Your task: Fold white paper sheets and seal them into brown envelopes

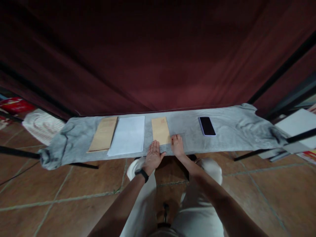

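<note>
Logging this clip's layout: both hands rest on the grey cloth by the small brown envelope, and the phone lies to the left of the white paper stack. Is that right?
Not quite. The head view shows the phone lying right of the white paper stack, beyond the small brown envelope. The rest holds: the left hand and the right hand rest on the grey cloth by that envelope.

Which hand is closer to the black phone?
The right hand. It lies flat on the grey cloth at the small brown envelope's near corner, to the phone's left. The left hand rests farther left, below that envelope.
</note>
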### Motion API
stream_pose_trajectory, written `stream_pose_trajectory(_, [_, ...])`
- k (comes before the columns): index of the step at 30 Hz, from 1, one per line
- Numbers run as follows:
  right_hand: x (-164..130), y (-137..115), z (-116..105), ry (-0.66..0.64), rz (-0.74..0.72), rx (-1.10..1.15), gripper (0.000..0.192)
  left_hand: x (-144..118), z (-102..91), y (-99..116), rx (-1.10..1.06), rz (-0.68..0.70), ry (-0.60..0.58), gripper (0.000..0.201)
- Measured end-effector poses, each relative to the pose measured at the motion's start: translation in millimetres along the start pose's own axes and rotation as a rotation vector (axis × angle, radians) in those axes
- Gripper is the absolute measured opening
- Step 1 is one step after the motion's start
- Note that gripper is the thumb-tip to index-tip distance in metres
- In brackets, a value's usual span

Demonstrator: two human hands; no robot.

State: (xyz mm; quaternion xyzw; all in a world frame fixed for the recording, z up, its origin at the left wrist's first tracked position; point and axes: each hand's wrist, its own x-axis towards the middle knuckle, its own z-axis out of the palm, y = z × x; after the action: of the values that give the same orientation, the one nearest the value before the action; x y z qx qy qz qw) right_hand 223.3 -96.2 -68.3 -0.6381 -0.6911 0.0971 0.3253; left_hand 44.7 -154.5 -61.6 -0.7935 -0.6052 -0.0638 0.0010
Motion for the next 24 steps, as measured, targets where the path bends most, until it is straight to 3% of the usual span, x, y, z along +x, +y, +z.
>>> stream_pose_trajectory(8, [-1.7,-10.7,-10.8,0.02,-0.065,0.049,0.032,-2.0,2.3,2.7,-0.053,-0.004,0.045,0.075])
stream_pose_trajectory(14, [-41.6,-33.9,-8.8,-0.17,-0.318,-0.082,0.04,-5.1,-3.9,4.6,-0.086,0.026,0.051,0.064])
stream_pose_trajectory(18, [-60.1,-43.6,-4.0,-0.162,-0.249,-0.27,0.047,-6.9,-2.9,0.3,-0.113,0.049,0.067,0.062])
stream_pose_trajectory(24, [-64.1,-50.9,1.8,-0.134,-0.176,-0.349,0.05,-9.5,7.0,-12.7,-0.124,0.075,0.119,0.066])
